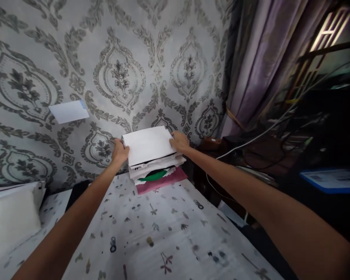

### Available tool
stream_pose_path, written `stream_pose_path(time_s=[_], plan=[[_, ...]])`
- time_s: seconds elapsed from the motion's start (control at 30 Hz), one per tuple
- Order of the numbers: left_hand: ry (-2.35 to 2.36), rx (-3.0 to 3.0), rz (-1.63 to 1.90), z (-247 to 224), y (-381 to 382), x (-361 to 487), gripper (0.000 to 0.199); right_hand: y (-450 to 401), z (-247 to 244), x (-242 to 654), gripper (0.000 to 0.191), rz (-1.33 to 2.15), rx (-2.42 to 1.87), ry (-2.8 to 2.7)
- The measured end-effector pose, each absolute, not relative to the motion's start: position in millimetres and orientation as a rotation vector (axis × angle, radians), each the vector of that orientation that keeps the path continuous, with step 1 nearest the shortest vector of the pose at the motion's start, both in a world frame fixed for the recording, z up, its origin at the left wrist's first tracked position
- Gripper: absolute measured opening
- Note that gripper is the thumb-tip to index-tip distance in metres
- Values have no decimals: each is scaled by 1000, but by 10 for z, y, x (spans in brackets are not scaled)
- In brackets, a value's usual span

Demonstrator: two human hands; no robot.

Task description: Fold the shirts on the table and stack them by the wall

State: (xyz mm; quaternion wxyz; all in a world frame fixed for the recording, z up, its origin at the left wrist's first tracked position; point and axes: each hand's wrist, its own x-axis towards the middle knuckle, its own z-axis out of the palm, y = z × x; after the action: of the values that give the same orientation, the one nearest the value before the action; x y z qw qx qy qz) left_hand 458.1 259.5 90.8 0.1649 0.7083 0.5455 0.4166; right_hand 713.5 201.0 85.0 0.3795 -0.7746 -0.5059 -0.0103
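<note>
A flat white folded item [148, 146], paper or cloth I cannot tell, tops a stack against the wall. My left hand [120, 152] grips its left edge, thumb on top. At its right edge my right hand [179, 141] closes in the same way, with its fingertips partly hidden. Below it lie several folded white pieces [160, 165], a green piece [154, 175] and a pink piece [166, 182] at the bottom. The stack rests on a white patterned bedsheet [151, 225].
Patterned wallpaper [119, 77] rises behind, with a white sheet [69, 112] on it. A white pillow-like bundle [14, 217] lies at the left. To the right are a purple curtain [256, 58], a white cable [259, 136] and a blue-edged flat object [332, 181].
</note>
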Motion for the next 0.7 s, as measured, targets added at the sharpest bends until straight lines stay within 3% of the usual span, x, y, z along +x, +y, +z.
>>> stream_pose_path(time_s=[0.13,0.3,0.37,0.53,0.6,0.7], plan=[[1583,2477,1225,987,2431,4717,59,2018,962,6780,46,-305,-1858,-1514],[1552,2699,509,908,2483,5016,60,2200,734,6486,53,-273,-1983,-1713],[1517,2649,397,882,2517,5037,62,2254,633,6489,54,-212,-2010,-1728],[1403,2667,655,771,2060,4696,54,2309,718,6548,56,-97,-2072,-1766],[1244,2693,813,629,1606,4377,47,2279,838,6520,55,-59,-2066,-1775],[878,2700,740,408,743,3730,41,2143,985,6400,52,-86,-2016,-1734]])
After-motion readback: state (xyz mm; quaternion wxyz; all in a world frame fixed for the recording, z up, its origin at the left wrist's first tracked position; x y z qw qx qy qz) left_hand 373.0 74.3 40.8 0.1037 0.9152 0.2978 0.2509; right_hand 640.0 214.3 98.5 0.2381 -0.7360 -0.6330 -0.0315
